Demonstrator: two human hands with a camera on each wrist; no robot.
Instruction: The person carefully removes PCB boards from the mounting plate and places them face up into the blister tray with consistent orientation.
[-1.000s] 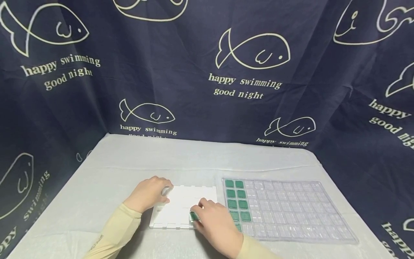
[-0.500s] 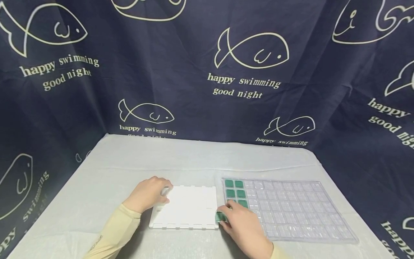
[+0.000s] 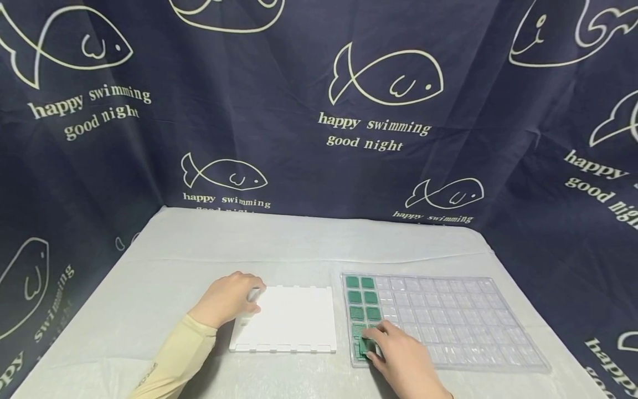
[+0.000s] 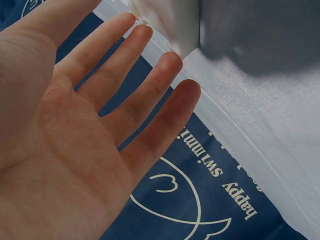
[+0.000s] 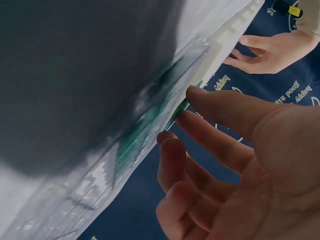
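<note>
My left hand (image 3: 233, 299) is at the left edge of a flat white panel with notched edges (image 3: 294, 321). In the left wrist view its fingers are nearly straight, and some fingertips touch a white surface (image 4: 182, 25). Over the near left corner of a clear compartment tray (image 3: 463, 363), my right hand (image 3: 406, 360) pinches a small green circuit board (image 3: 366, 346) between thumb and forefinger. The board's edge shows between those fingertips in the right wrist view, tilted against the tray. The right hand covers part of the tray's near left compartments.
Several green boards (image 3: 355, 297) fill compartments in the tray's two left columns; compartments further right look clear. A white cloth (image 3: 299, 238) covers the table. Behind and beside it hangs a dark blue curtain (image 3: 299, 111) with fish prints.
My right hand has moved right with the green board, from above the white panel to the tray's near left corner. The left hand has stayed at the panel's left edge.
</note>
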